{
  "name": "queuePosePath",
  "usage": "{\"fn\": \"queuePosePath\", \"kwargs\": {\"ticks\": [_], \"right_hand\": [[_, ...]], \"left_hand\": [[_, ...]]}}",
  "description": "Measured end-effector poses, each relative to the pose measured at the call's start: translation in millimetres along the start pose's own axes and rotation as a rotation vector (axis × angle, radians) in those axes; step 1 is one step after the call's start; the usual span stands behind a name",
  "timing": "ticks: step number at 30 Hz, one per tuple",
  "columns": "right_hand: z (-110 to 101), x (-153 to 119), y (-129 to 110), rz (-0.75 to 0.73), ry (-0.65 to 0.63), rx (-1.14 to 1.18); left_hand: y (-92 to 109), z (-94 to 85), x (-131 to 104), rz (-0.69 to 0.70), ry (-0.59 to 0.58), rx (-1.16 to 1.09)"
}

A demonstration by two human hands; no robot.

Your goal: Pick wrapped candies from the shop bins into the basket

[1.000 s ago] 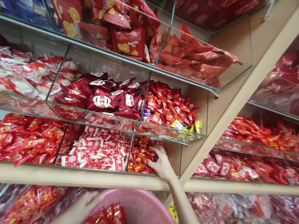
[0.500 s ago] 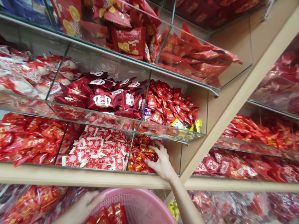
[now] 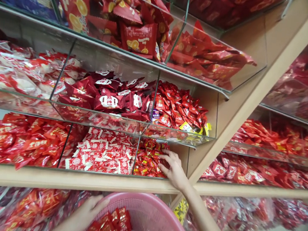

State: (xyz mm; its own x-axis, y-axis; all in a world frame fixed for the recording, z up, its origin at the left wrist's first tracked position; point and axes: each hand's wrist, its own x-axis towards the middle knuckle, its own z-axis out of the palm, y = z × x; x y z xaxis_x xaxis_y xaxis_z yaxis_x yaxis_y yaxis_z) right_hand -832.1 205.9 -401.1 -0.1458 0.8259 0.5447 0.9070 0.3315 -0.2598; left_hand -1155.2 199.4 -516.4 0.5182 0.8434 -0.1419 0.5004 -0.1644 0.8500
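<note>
My right hand [image 3: 175, 168] reaches into a bottom-row compartment, its fingers spread at the right side of a heap of small red-and-yellow wrapped candies [image 3: 148, 159]. Nothing shows in its grasp; whether the fingertips touch the wrappers I cannot tell. Below the shelf, my left hand [image 3: 89, 210] is closed over the left rim of a pink plastic basket [image 3: 169, 216]. Shiny red-and-gold wrapped candies [image 3: 114, 227] lie inside this basket, toward its left side.
Clear dividers split the shelves. White-and-red packets [image 3: 103, 154] lie left of my right hand; maroon packets [image 3: 110, 101] are above. A wooden upright [image 3: 242, 110] slants at the right. The wooden shelf edge [image 3: 53, 179] runs above the basket. Bagged sweets [image 3: 28, 209] lie underneath.
My right hand has drawn slightly to the right, away from the middle of the candy heap. My left hand stays on the basket rim. The view has shifted a little.
</note>
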Motion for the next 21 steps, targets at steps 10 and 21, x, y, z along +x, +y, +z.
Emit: {"fn": "queuePosePath", "kwargs": {"ticks": [10,21], "right_hand": [[-11.4,4.5,-3.1,0.138,-0.081,0.175],[-7.6,8.5,-10.5,-0.04,-0.185,-0.167]], "left_hand": [[-1.8,2.0,2.5,0.028,-0.009,-0.07],[-2.9,2.2,2.0,0.027,-0.014,-0.072]]}}
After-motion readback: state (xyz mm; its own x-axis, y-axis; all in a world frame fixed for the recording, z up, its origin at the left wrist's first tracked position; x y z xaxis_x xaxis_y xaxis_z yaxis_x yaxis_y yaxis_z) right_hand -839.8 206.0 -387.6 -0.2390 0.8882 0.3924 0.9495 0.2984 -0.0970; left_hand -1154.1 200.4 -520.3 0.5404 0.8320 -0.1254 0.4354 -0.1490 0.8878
